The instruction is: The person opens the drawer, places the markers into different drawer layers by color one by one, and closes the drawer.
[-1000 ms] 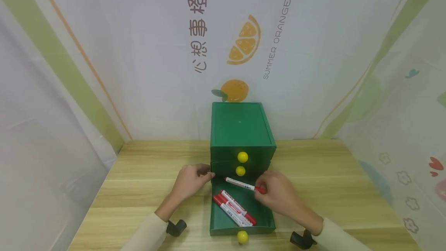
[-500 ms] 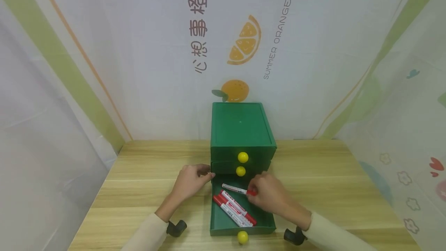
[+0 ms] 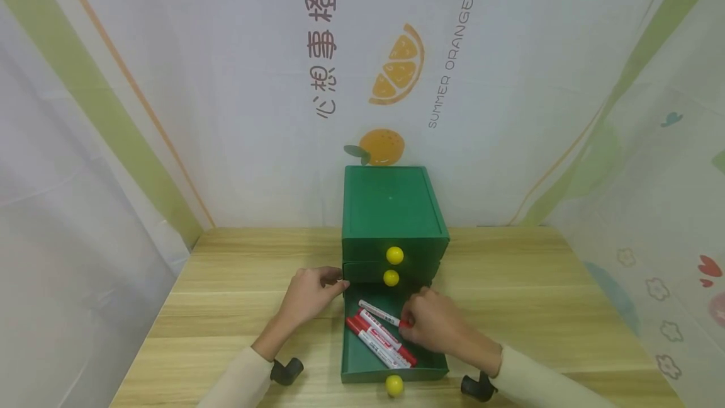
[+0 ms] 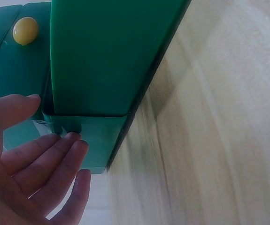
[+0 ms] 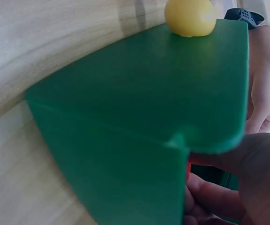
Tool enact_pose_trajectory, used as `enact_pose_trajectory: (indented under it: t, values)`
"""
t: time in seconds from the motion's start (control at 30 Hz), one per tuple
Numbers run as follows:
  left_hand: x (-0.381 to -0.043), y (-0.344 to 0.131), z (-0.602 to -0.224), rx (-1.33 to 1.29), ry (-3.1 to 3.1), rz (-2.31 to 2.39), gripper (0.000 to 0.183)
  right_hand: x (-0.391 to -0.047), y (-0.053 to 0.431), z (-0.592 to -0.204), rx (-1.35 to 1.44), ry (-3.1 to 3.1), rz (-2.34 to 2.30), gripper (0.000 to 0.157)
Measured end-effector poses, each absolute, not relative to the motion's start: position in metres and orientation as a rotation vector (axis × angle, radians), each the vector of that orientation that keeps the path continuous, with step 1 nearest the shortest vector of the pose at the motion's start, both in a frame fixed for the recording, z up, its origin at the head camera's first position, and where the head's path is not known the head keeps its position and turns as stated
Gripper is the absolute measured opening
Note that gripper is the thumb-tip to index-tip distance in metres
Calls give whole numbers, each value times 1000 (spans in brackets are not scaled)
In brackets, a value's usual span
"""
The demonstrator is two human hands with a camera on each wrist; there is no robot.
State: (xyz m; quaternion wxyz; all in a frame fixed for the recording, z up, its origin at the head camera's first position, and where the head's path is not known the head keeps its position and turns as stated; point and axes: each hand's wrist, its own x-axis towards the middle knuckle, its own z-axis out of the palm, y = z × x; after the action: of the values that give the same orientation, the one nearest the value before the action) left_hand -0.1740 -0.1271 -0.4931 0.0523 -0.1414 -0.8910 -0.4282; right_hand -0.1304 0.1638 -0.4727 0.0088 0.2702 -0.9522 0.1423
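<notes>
A green drawer cabinet (image 3: pixel 391 203) stands on the table with its bottom drawer (image 3: pixel 354 361) pulled out. My right hand (image 3: pixel 438 323) reaches into this drawer and pinches a white marker (image 3: pixel 378 313) by its red cap end. Beside it, more red-and-white markers (image 3: pixel 376 340) lie slantwise together on the drawer floor. In the right wrist view the drawer wall hides most of the held marker and part of the fingers. My left hand (image 4: pixel 45 173) rests against the cabinet's left side, fingers fairly straight on the side and thumb at the front edge.
Yellow round knobs (image 3: pixel 394 255) stick out from the drawer fronts, and the bottom drawer's knob (image 3: pixel 394 386) is nearest me. The two upper drawers are closed. Behind the wooden table (image 3: pixel 249 294) hangs a white printed curtain (image 3: pixel 255 112).
My right hand has moved left and down into the drawer, bringing the held marker from above it to alongside the other markers. My left hand has stayed in place.
</notes>
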Motion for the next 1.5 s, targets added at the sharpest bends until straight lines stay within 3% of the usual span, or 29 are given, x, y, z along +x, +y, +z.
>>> enact_pose_trajectory:
  t: [0.57,0.97,1.5]
  values:
    - [-173,-127,-493,-438,-2701,-1320,26,-124,177,-474,858,-2863,552,18]
    - [-172,-127,-492,-439,-2693,-1307,26,-86,191,-456,759,-2885,668,16]
    - [-173,-127,-493,-440,-2695,-1294,28,-51,177,-469,1065,-2921,755,14]
